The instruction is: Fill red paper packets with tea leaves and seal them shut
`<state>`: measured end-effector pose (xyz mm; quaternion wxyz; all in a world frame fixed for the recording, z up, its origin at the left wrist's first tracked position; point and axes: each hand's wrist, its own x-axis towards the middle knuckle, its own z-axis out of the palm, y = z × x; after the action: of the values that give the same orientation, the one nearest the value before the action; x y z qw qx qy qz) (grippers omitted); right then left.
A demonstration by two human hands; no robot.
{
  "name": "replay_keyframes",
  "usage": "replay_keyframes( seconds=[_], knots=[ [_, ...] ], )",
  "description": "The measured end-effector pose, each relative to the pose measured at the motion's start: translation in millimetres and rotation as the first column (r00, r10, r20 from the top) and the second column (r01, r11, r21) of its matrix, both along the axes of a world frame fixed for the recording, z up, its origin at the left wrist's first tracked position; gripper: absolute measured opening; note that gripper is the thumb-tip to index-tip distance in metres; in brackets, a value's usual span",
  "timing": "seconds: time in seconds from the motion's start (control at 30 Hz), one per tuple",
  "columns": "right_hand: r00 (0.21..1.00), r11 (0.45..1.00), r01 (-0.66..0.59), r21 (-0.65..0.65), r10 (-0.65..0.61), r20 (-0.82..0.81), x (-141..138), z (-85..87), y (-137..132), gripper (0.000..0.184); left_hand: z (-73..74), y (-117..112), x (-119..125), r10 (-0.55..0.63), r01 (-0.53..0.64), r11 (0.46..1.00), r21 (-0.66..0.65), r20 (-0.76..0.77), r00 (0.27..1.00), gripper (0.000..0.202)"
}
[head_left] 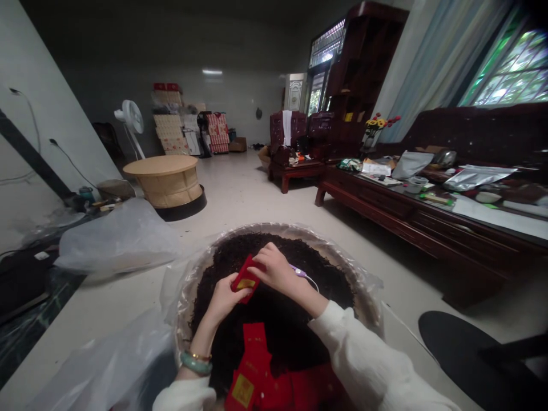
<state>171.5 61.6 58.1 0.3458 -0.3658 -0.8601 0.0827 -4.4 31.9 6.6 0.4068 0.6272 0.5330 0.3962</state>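
Observation:
A small red packet with a gold label is held above a wide round basket lined with clear plastic. My left hand grips the packet's lower left side, thumb on its front. My right hand pinches its upper right edge, and the fingers partly cover it. Dark, dry, leaf-like material, perhaps tea, fills the basket. Just behind my right hand lies a purple device with a white cord, partly hidden. Several more red packets lie at the basket's near side, below my hands.
Clear plastic bags lie on the floor to the left. Farther back stand a round wooden-topped drum and a white fan. A dark wooden table bearing pouches and papers is at right, near a black round base.

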Motion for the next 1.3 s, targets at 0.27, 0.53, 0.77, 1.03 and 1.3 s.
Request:
replay_keyframes(
  seconds=[0.27,0.53,0.77,1.03,1.3],
  knots=[
    [0.996,0.966,-0.019,-0.258,0.040,0.075,-8,6.7,-3,0.007,-15.2,-6,-1,0.315,-0.095,0.889,0.448,-0.448,0.837,0.062],
    [0.992,0.846,-0.123,-0.519,0.108,-0.058,-12,-6.5,-12,0.018,-31.9,-15,17,0.516,-0.005,0.622,0.783,-0.406,0.754,0.054],
    [0.901,0.704,-0.381,-0.600,0.137,-0.411,-1,-18.8,-13,0.043,-37.6,-20,4,0.441,-0.105,0.700,0.706,-0.311,0.842,0.040],
    [0.947,0.876,-0.029,-0.482,0.179,0.268,13,-64.0,-17,0.094,-44.6,-29,-16,0.498,-0.246,0.694,0.676,-0.205,0.843,0.041],
    [0.889,0.992,-0.037,-0.117,0.086,0.449,3,-79.3,-25,0.050,-39.8,-31,-14,0.479,-0.241,0.684,0.688,-0.176,0.860,0.058]
  ],
)
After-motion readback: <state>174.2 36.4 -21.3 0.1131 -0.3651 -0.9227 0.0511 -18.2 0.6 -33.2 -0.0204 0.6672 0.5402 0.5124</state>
